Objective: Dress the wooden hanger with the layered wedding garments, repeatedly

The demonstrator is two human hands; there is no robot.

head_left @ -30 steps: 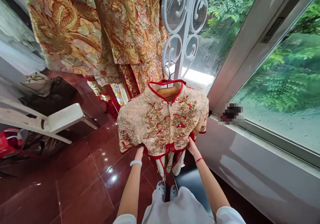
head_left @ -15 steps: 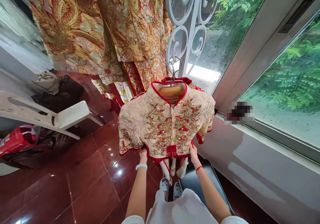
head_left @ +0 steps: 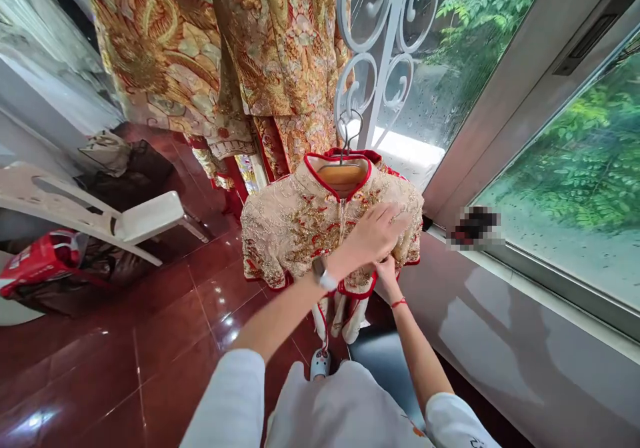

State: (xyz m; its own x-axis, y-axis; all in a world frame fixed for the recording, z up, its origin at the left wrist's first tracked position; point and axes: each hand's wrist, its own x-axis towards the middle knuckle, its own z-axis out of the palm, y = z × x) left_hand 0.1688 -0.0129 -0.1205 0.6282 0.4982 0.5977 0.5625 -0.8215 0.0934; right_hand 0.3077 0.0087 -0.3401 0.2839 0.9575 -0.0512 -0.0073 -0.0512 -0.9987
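A cream short-sleeved jacket (head_left: 280,225) with gold beading, red flowers and red trim hangs on a wooden hanger (head_left: 340,175) in front of me. My left hand (head_left: 373,238) reaches across its front to the sleeve on the right side. Its fingers look stretched out over the beaded cloth, slightly blurred. Lower down, my right hand (head_left: 387,276) grips the jacket's red-edged hem near that sleeve. Part of the jacket front is hidden behind my left forearm. Another red-trimmed garment (head_left: 373,157) hangs right behind it.
Gold embroidered garments (head_left: 280,48) hang at the back, beside a white scrollwork metal frame (head_left: 383,55). A white chair (head_left: 150,218) and a red bag (head_left: 43,261) are on the left. A black seat (head_left: 387,361) stands below, and a window ledge (head_left: 540,285) runs along the right.
My left hand has let go of the hem on the left and swung across the jacket front to the right. My right hand stays at the hem, now slightly higher.
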